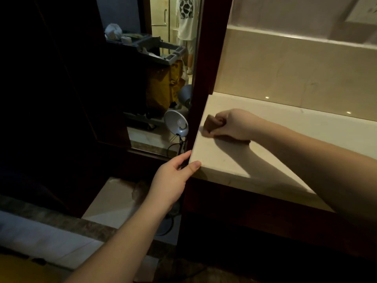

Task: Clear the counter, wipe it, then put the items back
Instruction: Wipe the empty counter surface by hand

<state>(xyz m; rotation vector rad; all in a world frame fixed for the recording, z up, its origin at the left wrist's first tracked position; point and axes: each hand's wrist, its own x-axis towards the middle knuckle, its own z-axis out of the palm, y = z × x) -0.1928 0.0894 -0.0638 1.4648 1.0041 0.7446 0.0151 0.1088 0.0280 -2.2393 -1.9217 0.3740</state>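
Pale stone tabletop [275, 135], glossy, with a matching backsplash behind it; dim room, dark wood frame [201, 82] along its left end. Right hand [232, 124] at the far left corner of the tabletop, grip closed around a small brown cloth [211, 125] pressed onto the surface, just beside the frame. Left hand [173, 178] holds the near left corner of the tabletop, thumb on top, fingers around the edge, grip narrow. Rest of the tabletop to the right is bare. Left of the frame, a glass panel shows a grey cleaning cart [155, 50] with a yellow bag [163, 86] hanging on it; supplies on top too dim to name. A small lamp [176, 123] stands near the frame. Another person [186, 23] stands far back.
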